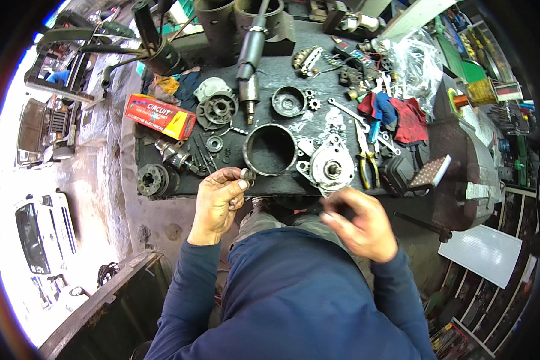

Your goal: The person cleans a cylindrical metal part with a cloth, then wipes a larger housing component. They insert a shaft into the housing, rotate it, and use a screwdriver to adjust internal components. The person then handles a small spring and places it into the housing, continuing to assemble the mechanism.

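Observation:
My left hand (218, 201) is closed, pinching a small metal ring (247, 174), perhaps a bearing, in front of the bench edge. Past it a dark hollow metal cylinder (270, 127) stands with its open end up. My right hand (366, 227) hovers by the near edge, its fingers curled and smeared by motion; whether they hold anything cannot be made out. Just beyond its fingertips lies a silver cast end housing (331, 168) with a shaft stub in its middle. A shallow round metal cup (289, 101) and a small pinion gear (314, 104) lie farther back.
Yellow-handled pliers (367, 162) and a spanner (348, 114) lie to the right, beside a red and blue cloth (396, 117). On the left are a red and yellow box (161, 115), a finned round housing (218, 109) and a gear (214, 143). A bench vise (462, 171) stands right.

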Demonstrator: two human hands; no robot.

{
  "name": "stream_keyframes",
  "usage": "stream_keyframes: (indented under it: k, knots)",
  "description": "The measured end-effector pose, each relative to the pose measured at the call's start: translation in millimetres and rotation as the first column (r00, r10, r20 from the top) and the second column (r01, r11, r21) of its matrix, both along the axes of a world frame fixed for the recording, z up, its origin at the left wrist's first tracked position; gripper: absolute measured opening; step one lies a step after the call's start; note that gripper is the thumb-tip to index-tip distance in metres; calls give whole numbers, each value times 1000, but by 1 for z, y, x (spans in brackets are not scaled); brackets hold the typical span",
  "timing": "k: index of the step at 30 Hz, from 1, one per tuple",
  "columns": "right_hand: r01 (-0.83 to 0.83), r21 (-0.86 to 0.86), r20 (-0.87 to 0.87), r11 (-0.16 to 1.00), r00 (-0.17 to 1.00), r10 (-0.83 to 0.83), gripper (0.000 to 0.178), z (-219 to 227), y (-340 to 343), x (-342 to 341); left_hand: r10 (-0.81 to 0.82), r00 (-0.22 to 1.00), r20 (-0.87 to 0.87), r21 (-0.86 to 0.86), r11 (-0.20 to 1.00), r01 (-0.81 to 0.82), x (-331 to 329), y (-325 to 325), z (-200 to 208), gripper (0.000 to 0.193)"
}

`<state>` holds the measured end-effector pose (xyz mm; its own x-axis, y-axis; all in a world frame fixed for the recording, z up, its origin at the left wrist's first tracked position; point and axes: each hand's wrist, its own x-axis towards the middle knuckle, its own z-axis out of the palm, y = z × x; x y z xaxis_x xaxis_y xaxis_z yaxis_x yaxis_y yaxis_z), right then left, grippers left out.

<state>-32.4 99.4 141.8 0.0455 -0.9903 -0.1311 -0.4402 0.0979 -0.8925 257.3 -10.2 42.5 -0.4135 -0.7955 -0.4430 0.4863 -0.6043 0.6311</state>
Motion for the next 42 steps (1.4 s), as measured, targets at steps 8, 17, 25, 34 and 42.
stream_keyframes:
  k: [8,17,25,34,42]
  knots:
    - [188,234,586,954,756,-293,37,-65,-71,38,-114,917,382,-218,953,209,-91,-8,29,15]
    - [252,115,485,961,830,-276,29,-58,-85,-17,-160,899,407,-246,929,276,-110,-42,38,15]
    - [540,173,724,823,497,-478,20,-87,-72,-78,4,818,575,-505,788,351,-167,-56,29,17]
    - [493,433,813,754,147,-563,16,-120,-43,-93,542,185,820,-144,-117,983,-237,-119,-41,15]
    - [434,417,846,798,134,-516,26,-109,-33,-104,373,344,862,-379,23,925,-211,-96,12,23]
